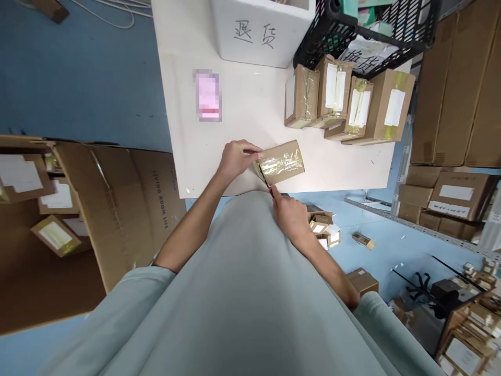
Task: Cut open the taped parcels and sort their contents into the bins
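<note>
In the head view, the left hand (pixel 238 158) has its thumb and fingertips closed on the left end of a small cardboard box (pixel 284 166), its other fingers curled loosely. The right hand (pixel 290 215) is curled nearly into a fist around a slim tool (pixel 271 191) with a bit of red showing, forefinger stretched along it; the tip meets the box's near left corner, though from here I can't tell what kind of tool it is. The box sits at the near edge of the white table (pixel 242 120), slightly askew, with shiny yellowish tape over its top, right in front of the person's grey-green shirt (pixel 250 277). Farther back on the left lies a pink item (pixel 209 97), too blurred to make out. Over to the right, four labelled, taped cartons (pixel 354 107) stand close together before a black crate (pixel 332 44), which is just beside a white bin (pixel 254 39) with handwriting on its side. Off the table to the left, a big open carton (pixel 129 193) holds more labelled boxes (pixel 57 235); brown cartons (pixel 450 94) are stacked on the far right.
</note>
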